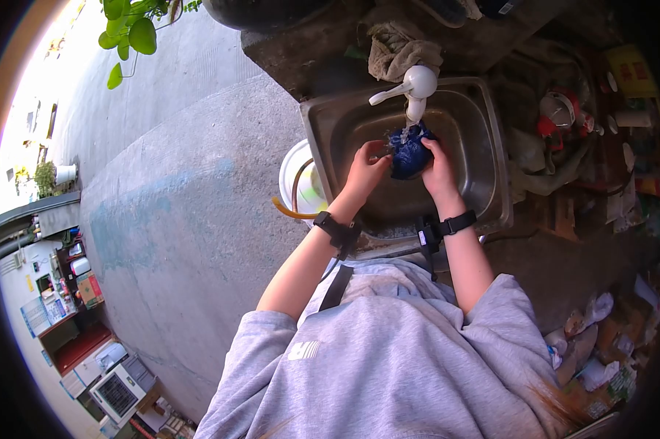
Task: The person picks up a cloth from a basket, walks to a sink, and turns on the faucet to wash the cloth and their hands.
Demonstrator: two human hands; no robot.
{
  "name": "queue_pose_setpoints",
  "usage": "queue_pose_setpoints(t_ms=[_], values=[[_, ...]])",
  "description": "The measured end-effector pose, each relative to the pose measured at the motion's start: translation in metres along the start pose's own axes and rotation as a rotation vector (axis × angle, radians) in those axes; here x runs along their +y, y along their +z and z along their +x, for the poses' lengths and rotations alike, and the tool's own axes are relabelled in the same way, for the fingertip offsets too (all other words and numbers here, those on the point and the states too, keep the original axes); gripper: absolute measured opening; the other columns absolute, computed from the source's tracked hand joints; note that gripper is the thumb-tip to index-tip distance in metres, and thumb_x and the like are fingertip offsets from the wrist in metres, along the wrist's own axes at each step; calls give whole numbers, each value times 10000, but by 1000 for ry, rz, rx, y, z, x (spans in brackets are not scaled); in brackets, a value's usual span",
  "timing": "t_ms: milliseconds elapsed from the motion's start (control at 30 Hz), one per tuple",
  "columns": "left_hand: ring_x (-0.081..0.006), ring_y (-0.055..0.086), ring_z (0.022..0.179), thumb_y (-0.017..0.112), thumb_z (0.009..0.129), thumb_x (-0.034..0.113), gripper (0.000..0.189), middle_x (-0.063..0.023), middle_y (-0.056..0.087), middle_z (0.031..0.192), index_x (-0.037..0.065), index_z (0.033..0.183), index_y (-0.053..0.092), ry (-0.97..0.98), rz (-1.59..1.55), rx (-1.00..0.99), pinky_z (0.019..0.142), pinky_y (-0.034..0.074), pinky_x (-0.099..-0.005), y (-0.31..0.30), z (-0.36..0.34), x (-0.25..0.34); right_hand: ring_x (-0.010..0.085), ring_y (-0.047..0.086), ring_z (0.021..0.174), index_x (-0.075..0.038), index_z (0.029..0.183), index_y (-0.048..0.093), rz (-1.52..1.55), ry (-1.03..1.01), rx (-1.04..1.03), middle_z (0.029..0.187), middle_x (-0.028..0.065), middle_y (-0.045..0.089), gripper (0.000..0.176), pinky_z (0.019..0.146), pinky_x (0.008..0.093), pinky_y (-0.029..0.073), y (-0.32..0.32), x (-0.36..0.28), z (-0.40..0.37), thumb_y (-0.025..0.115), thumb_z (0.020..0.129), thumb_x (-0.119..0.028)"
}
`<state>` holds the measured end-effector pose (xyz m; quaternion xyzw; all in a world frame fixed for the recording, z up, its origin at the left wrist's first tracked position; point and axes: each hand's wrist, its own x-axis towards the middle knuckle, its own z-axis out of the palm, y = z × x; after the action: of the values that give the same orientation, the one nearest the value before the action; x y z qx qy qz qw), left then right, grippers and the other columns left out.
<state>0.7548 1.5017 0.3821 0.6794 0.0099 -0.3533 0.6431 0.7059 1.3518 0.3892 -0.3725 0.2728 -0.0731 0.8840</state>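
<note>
A wet, dark blue bunched cloth (410, 155) is under the water running from the white faucet (416, 91), above the basin of the metal sink (483, 146). My right hand (440, 172) grips its right side, with the thumb over the top. At its left edge is my left hand (366, 170), its fingers curved and apart; whether the fingertips touch the cloth is hard to tell. Water splashes between the left fingers and the cloth. Each of my wrists wears a black strap with a small device.
A beige rag (399, 51) lies behind the faucet. Left of the sink stands a white bucket (295, 172) beside a yellow hose (293, 212). A red-and-clear container (558, 113) sits at the right. Bags and litter (593, 351) are piled at the lower right.
</note>
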Motion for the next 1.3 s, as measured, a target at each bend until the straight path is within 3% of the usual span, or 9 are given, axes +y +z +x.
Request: queue_pose_setpoints(t_ms=[67, 267, 433, 567, 800, 900, 1033, 1133, 1300], values=[[-229, 527, 949, 489, 844, 270, 415, -135, 465, 1130, 51, 1181, 385, -338, -343, -4, 821, 438, -384, 5, -16, 21, 167, 506, 933, -85, 999, 483, 218, 35, -53, 953, 41, 523, 270, 808, 324, 418, -4, -3, 2, 546, 744, -148], [-249, 507, 1000, 393, 886, 228, 340, -134, 464, 1128, 72, 1186, 359, -418, -1037, -266, 792, 461, -468, 12, -7, 11, 184, 467, 1001, -94, 1178, 432, 145, 24, -188, 1117, 74, 478, 470, 883, 338, 372, 18, -8, -11, 470, 710, -108], [-231, 526, 971, 367, 892, 166, 280, -108, 498, 1078, 62, 1149, 406, -187, -720, -77, 778, 479, -434, 12, -13, 27, 171, 450, 1051, -108, 1253, 374, -572, -142, -201, 1226, 72, 412, 559, 899, 350, 359, -4, -14, -4, 416, 696, -73], [-164, 544, 888, 448, 859, 129, 243, -62, 543, 968, 38, 1083, 458, -57, -622, -63, 743, 471, -315, 4, -9, 34, 126, 474, 1017, -115, 1251, 376, -109, 95, -187, 1221, 18, 410, 499, 793, 329, 426, -11, -23, -12, 428, 755, -94], [-107, 541, 812, 520, 837, 146, 305, -26, 567, 894, -4, 1096, 464, 94, -197, -88, 718, 430, -219, -1, 8, 37, 119, 543, 908, -65, 1147, 440, -423, 198, -277, 1015, 47, 539, 380, 736, 270, 459, -9, -15, 3, 567, 813, -193], [-118, 538, 833, 522, 839, 185, 262, -42, 572, 889, 10, 1032, 491, 81, -416, 23, 749, 427, -251, 8, 8, 34, 128, 567, 850, -47, 1085, 464, -349, 35, -182, 945, 50, 562, 326, 715, 260, 467, -13, -12, 12, 577, 803, -167], [-203, 544, 848, 471, 860, 281, 241, -91, 565, 919, 57, 949, 479, -254, -939, -107, 790, 418, -377, 11, 3, 15, 122, 561, 821, -36, 1017, 484, -87, -30, -68, 926, 51, 552, 315, 695, 268, 472, 12, -21, -3, 609, 780, -202], [-240, 536, 862, 421, 880, 271, 245, -91, 552, 923, 60, 998, 464, -325, -1027, -233, 801, 418, -392, 17, -11, 22, 127, 558, 831, -44, 1015, 480, -64, -100, -40, 936, 55, 548, 321, 682, 260, 464, 11, -12, -3, 605, 783, -228], [-229, 521, 899, 365, 892, 220, 227, -66, 532, 954, 81, 1048, 457, -164, -861, -127, 824, 411, -411, 15, -3, 7, 92, 527, 796, -73, 955, 503, -359, -62, 31, 898, 15, 529, 248, 639, 218, 429, -7, 4, -12, 592, 794, -239]])
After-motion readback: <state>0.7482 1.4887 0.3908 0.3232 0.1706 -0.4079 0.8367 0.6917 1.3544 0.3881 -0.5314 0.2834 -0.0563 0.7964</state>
